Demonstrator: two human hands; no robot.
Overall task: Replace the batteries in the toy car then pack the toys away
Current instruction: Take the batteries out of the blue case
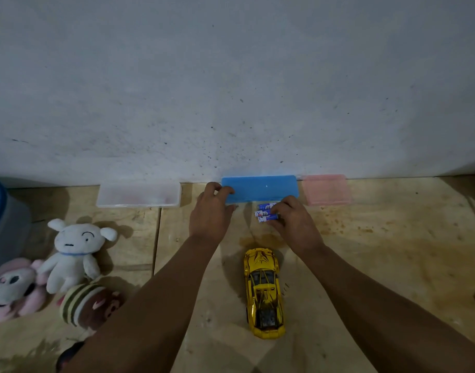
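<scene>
Gripping blue box (260, 188) (lid shut), left hand (210, 211).

Plain room of a home, floor-level play corner: bare speckled grey wall (231, 76) meeting worn, stained wooden floorboards (392, 251), with plush toys (69, 254) heaped at left and shallow plastic trays (138, 194) lined along the wall's foot.
</scene>
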